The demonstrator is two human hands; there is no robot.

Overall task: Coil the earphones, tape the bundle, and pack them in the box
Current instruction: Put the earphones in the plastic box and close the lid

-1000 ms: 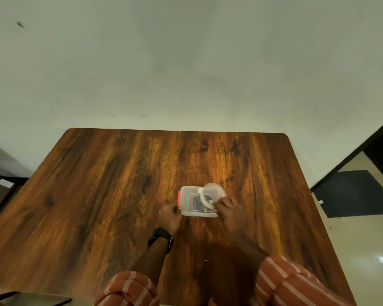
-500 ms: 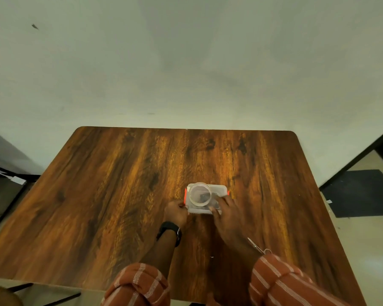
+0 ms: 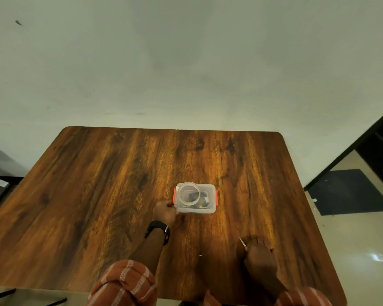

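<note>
A clear plastic box [image 3: 209, 209] with orange side latches sits on the wooden table [image 3: 97, 195], lid on. A clear tape roll [image 3: 181, 199] rests on the lid's left half. The dark earphones [image 3: 192, 196] show through the lid, inside the box. My left hand [image 3: 165, 212] grips the box's near left corner. My right hand [image 3: 260, 253] lies on the table well to the near right of the box, fingers curled over a thin silvery pointed tool, seemingly small scissors [image 3: 243, 241], whose tip sticks out.
The table's far edge meets a pale wall [image 3: 186, 62]. A dark floor mat [image 3: 349, 191] lies beyond the right edge, and a dark chair frame [image 3: 0, 180] stands off the left edge.
My right hand set the tape roll flat on the lid, then drew back toward me onto the silvery tool. My left hand stayed on the box.
</note>
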